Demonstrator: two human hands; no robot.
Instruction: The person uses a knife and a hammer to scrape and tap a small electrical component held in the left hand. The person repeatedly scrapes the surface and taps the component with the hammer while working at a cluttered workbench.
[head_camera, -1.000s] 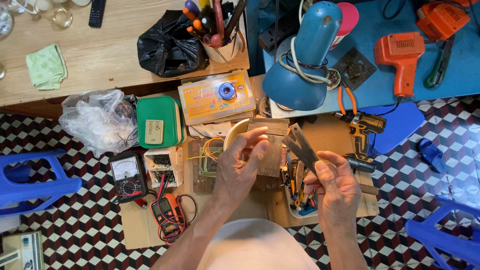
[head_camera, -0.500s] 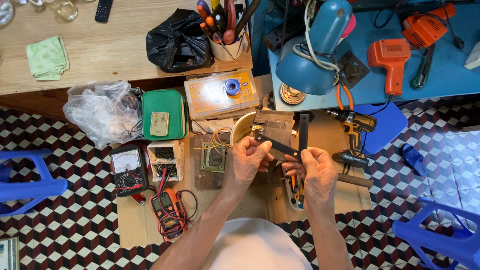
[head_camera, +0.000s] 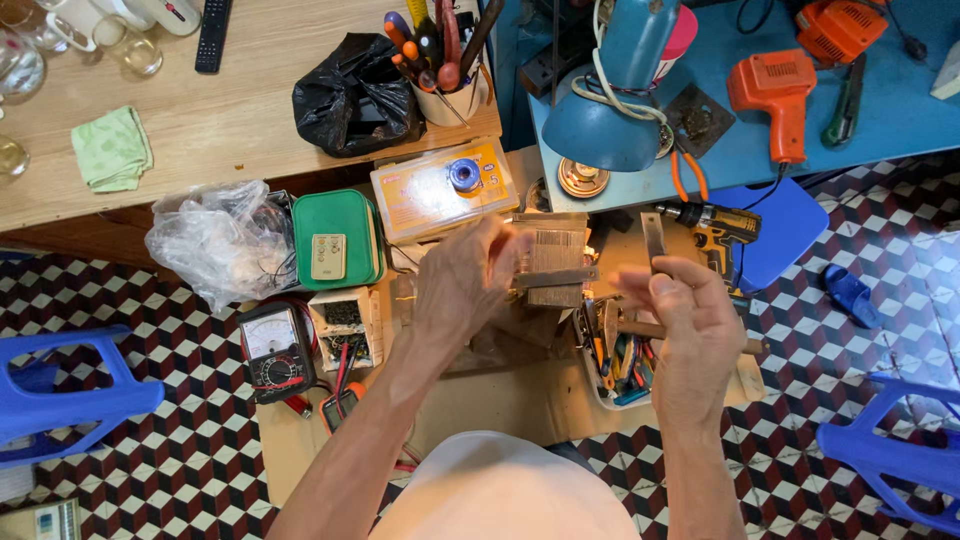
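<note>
Fingers of the left hand (head_camera: 465, 285) curl around one end of a flat metal strip (head_camera: 555, 278), which juts rightward past the fingertips. Right hand (head_camera: 690, 320) pinches a second upright metal blade (head_camera: 654, 238) between thumb and fingertips, above the tool tray (head_camera: 618, 365).

Both hands motion-blurred at centre: left hand (head_camera: 462, 290) covers part of a grey metal strip (head_camera: 556, 278), right hand (head_camera: 690, 318) hides the lower end of a flat blade (head_camera: 654, 240). Blue chair (head_camera: 890, 455) cut by lower right edge; glass (head_camera: 18, 62) cut upper left.
</note>
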